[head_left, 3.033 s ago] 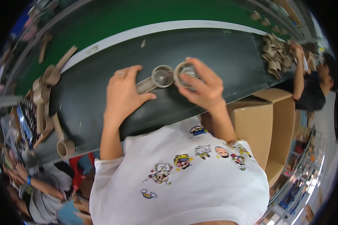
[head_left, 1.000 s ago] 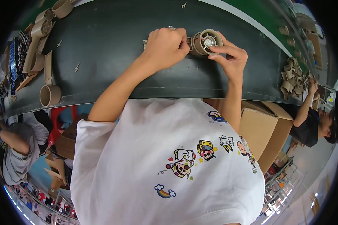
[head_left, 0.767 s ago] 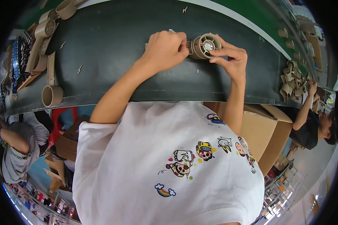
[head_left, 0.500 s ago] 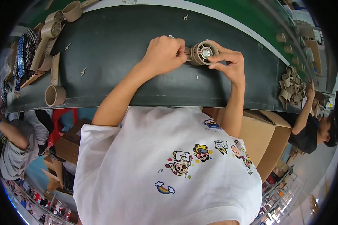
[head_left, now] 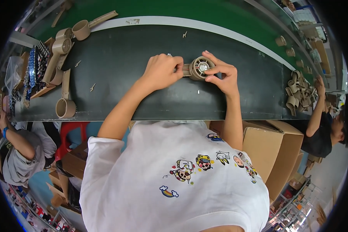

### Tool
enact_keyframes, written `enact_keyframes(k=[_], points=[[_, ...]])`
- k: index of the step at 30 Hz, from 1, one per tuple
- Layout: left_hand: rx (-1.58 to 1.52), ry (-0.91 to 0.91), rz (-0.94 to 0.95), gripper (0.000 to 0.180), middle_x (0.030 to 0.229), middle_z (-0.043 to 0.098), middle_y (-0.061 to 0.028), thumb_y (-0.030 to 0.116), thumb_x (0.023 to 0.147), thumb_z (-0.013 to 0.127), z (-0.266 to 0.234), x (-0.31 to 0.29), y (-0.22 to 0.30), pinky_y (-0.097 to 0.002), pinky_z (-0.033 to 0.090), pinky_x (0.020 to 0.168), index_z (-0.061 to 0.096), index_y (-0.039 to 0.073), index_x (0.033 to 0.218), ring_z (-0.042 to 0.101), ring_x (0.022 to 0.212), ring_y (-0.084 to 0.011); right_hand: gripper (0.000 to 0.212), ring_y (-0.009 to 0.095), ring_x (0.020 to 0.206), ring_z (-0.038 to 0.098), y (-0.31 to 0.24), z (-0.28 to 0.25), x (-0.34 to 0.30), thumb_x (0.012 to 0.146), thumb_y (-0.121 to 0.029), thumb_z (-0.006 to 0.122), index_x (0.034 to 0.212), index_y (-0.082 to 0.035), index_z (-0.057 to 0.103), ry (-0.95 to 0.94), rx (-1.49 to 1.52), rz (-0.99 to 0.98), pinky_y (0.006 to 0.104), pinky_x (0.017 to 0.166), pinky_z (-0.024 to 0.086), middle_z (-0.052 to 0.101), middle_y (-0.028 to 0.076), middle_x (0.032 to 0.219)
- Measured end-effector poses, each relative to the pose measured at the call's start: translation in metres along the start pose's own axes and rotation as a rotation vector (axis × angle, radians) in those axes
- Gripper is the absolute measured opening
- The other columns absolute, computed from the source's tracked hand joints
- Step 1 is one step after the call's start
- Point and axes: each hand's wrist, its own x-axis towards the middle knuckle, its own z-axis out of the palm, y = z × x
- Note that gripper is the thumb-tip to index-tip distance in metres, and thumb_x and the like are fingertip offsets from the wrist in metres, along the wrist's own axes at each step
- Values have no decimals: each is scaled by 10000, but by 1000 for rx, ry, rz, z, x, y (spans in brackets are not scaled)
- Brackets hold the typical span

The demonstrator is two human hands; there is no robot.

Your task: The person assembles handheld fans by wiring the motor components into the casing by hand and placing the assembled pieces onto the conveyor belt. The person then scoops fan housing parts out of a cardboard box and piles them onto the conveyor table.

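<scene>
A tan handheld-fan housing [head_left: 198, 73] is held just above or on the dark work table, its round, spoked head to the right and its handle to the left. A silvery part and a bit of red show at the middle of the head. Curled tightly, the fingers of my left hand [head_left: 161, 72] close on the handle, hiding much of it. My right hand [head_left: 225, 75] grips the head's rim between thumb and fingers. Just below the head lies a tiny white piece [head_left: 198, 92]. Whether my left fingers also pinch a small part is hidden.
Small tan Y-shaped pieces [head_left: 92, 87] lie about the table [head_left: 123, 50]. More fan housings [head_left: 66, 108] stand at the left, beside a box of wiring-like parts [head_left: 42, 91]. Tan shells [head_left: 297, 92] are heaped at the right, near another person's arm [head_left: 317, 104]. A green belt [head_left: 174, 9] runs behind.
The whole view has shifted, so the table and hands sit lower in the picture. Both hands keep their grip on the fan housing, with little change of pose.
</scene>
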Motion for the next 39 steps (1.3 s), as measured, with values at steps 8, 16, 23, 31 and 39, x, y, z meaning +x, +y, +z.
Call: enact_keyframes(k=[8,16,23,31,39], points=[[9,108,83,67,643,609,-110,147,714,609,-1,-12,-4,-400,467,558,599,81,720,602,604,-312,115,323,1242,505,5,4,-9,701,-64,749,811,-42,724,45,-13,59,494,1108,233,616,152,1221],[-11,155,110,59,643,606,-87,138,714,603,5,-17,-5,-426,477,531,590,81,705,604,591,-310,126,339,1262,480,2,8,-9,713,-87,742,825,-36,717,70,13,46,481,1102,257,609,152,1232],[231,17,160,108,695,591,-108,141,784,608,2,-9,10,-432,455,547,565,46,756,595,637,-318,108,304,1112,601,-3,12,-10,704,-28,739,800,-4,696,108,39,31,349,949,447,597,203,1229],[172,-34,225,122,742,597,-106,143,854,585,2,-12,8,-435,459,580,566,47,781,601,697,-324,129,280,1055,633,0,10,-13,699,-28,740,825,-21,712,116,23,30,328,912,471,606,206,1212],[302,-80,362,62,759,601,-79,84,793,602,-1,-9,0,-400,474,582,555,57,763,601,677,-276,129,301,1039,640,4,12,-14,688,-49,753,812,-34,717,153,-10,34,332,875,492,632,214,1154]])
